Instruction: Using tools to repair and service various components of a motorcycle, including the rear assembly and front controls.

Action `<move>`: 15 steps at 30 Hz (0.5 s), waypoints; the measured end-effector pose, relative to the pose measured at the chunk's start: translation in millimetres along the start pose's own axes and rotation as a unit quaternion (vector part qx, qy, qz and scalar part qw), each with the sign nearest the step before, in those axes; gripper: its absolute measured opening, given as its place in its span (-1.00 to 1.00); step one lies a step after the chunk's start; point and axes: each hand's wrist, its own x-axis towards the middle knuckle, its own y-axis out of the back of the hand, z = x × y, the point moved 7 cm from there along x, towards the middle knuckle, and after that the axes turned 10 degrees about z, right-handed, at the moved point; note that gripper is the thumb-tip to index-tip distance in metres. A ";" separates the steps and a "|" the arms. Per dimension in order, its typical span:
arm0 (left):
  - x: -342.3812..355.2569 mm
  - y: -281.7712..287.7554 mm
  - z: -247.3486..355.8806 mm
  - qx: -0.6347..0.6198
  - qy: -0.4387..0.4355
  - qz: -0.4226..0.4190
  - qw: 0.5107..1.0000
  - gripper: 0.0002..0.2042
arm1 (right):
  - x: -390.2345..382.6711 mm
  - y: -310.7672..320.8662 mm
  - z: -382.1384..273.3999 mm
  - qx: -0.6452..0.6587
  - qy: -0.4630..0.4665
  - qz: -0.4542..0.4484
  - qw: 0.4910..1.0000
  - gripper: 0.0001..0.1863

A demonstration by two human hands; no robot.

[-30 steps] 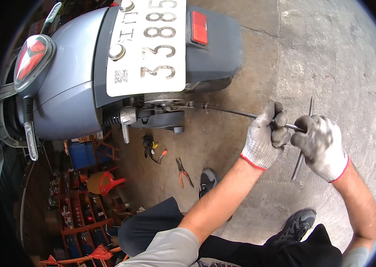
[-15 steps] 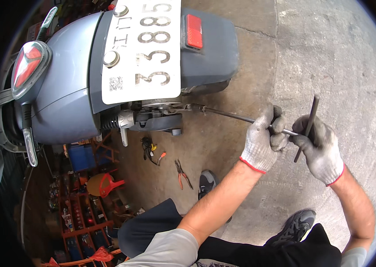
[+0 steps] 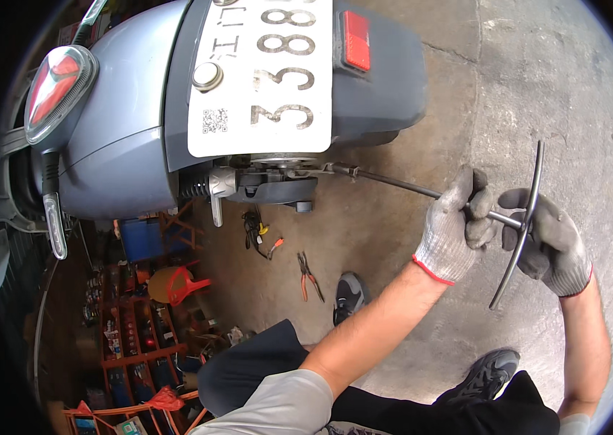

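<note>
A long T-handle socket wrench (image 3: 397,184) reaches from the rear-wheel area of a grey scooter (image 3: 121,170) toward me. Its far end meets the metal parts below the white licence plate (image 3: 208,141); the exact contact is too small to make out. My left hand (image 3: 455,228), in a grey-white work glove, is closed around the shaft. At the near end, my right hand (image 3: 560,243), gloved alike, curls loosely about the crossbar, its fingers on both sides of the shaft. The crossbar stands steeply tilted in front of the palm.
Pliers with orange handles (image 3: 303,283) lie on the concrete floor, near a black cable with yellow and orange ends (image 3: 256,233). Left of them stands an orange rack (image 3: 143,357) of small parts, with a blue bin (image 3: 138,239). My shoe (image 3: 350,293) is near the pliers.
The crossbar has turned, and my right hand has loosened and shifted its fingers around it. My left hand still grips the shaft. The whole view has shifted, moving the scooter rightward and up.
</note>
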 end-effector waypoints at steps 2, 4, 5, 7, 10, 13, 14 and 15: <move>-0.4 14.8 -2.9 0.048 0.002 0.048 0.998 -0.73 | 7.3 -2.8 -0.1 -0.089 -0.014 0.001 0.996 -0.70; 2.2 15.3 -5.5 0.021 0.002 0.054 0.998 -0.73 | -7.6 -23.7 -27.2 -0.560 0.424 -0.025 0.711 -0.85; 3.8 10.1 -0.2 0.019 -0.002 0.039 0.999 -0.75 | -14.2 -32.5 -23.3 -0.684 0.430 0.056 0.586 -0.85; 4.6 4.8 3.3 -0.010 -0.008 -0.002 1.000 -0.76 | -24.1 -40.5 -21.3 -0.648 0.475 0.065 0.592 -0.76; 2.1 -2.2 3.4 -0.002 -0.008 0.019 1.000 -0.74 | -38.6 -23.8 -24.2 -0.486 0.574 0.172 0.636 -0.61; -0.2 1.8 -3.2 0.011 -0.001 0.030 0.999 -0.73 | -19.2 25.8 -9.4 -0.221 0.312 0.241 0.892 -0.63; -2.6 6.5 -3.7 0.014 0.000 0.033 0.999 -0.73 | -9.2 28.1 2.2 -0.090 0.140 0.188 0.968 -0.59; -2.5 13.6 -2.8 0.028 -0.004 0.048 0.998 -0.73 | -1.0 18.7 2.8 -0.065 0.095 0.152 0.982 -0.47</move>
